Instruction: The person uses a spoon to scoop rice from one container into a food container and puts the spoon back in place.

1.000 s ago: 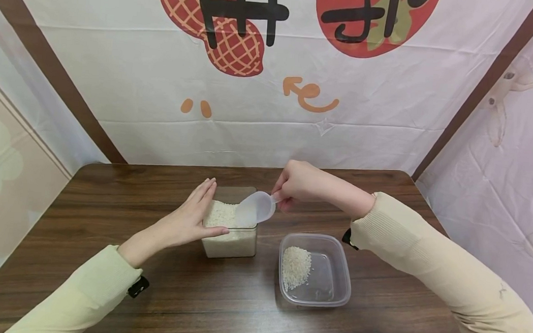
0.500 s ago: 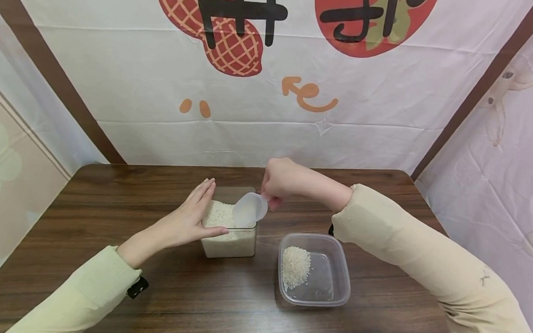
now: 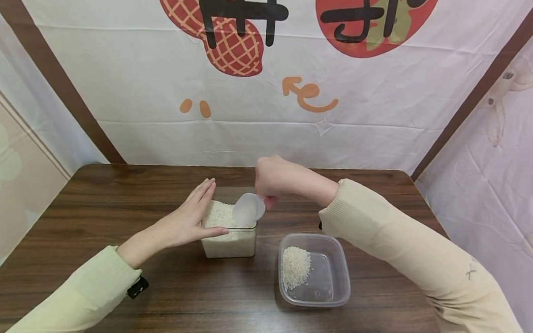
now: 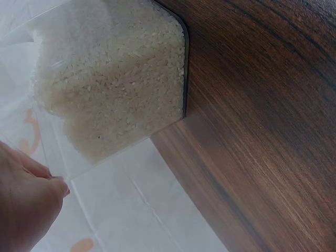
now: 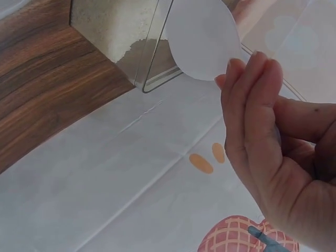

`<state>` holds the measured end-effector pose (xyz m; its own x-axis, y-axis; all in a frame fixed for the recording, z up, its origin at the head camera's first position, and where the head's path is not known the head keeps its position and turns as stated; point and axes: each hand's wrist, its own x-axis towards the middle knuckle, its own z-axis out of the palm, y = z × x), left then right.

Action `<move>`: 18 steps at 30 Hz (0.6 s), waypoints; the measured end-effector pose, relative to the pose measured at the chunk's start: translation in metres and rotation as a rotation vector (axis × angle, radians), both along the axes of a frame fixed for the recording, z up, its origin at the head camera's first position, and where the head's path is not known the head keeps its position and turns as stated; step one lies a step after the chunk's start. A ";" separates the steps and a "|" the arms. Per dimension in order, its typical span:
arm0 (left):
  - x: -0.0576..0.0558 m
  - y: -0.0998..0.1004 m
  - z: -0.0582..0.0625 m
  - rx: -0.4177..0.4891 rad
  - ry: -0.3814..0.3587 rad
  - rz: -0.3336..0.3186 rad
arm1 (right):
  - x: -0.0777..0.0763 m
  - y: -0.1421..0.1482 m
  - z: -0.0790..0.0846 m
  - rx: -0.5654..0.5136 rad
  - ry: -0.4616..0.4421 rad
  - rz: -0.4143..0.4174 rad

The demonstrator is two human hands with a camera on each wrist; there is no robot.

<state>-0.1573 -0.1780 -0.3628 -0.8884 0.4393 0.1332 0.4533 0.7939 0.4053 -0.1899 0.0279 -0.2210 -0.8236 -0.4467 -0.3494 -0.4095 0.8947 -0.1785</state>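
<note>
A clear rectangular container (image 3: 227,244), filled with rice (image 3: 219,214), stands on the brown table. Along its left side and front rim lies my left hand (image 3: 182,222), fingers and thumb extended; its fingertips also touch the rim in the left wrist view. My right hand (image 3: 277,180) pinches the handle of a translucent white scoop (image 3: 247,209) from above. The scoop bowl tilts down over the right part of the container, its lower edge at the rice. Fingers hide most of the handle. In the right wrist view the scoop (image 5: 205,39) overlaps the container's rim.
A shallow clear plastic box (image 3: 326,277) sits to the right of the container, with a small heap of rice (image 3: 295,267) against its left side. A white printed cloth (image 3: 249,145) hangs behind the wooden table (image 3: 221,306).
My right hand has moved left with the scoop, bringing its bowl further over the container and tipping it more steeply. The left hand and both containers have stayed in place.
</note>
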 end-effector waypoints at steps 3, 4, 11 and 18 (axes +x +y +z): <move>0.000 0.000 0.000 0.001 -0.003 0.001 | 0.000 -0.004 0.000 0.010 -0.011 -0.009; 0.000 0.000 0.000 0.002 -0.004 0.002 | 0.000 -0.005 -0.001 0.013 -0.014 -0.013; 0.000 -0.001 0.000 0.004 -0.012 0.005 | -0.003 -0.014 -0.006 0.037 -0.031 -0.031; 0.000 0.000 0.000 0.006 -0.004 0.008 | -0.004 -0.018 -0.012 0.017 -0.069 -0.068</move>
<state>-0.1574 -0.1784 -0.3627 -0.8924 0.4315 0.1323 0.4455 0.7951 0.4116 -0.1937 0.0099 -0.2331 -0.8256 -0.3842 -0.4132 -0.3349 0.9231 -0.1890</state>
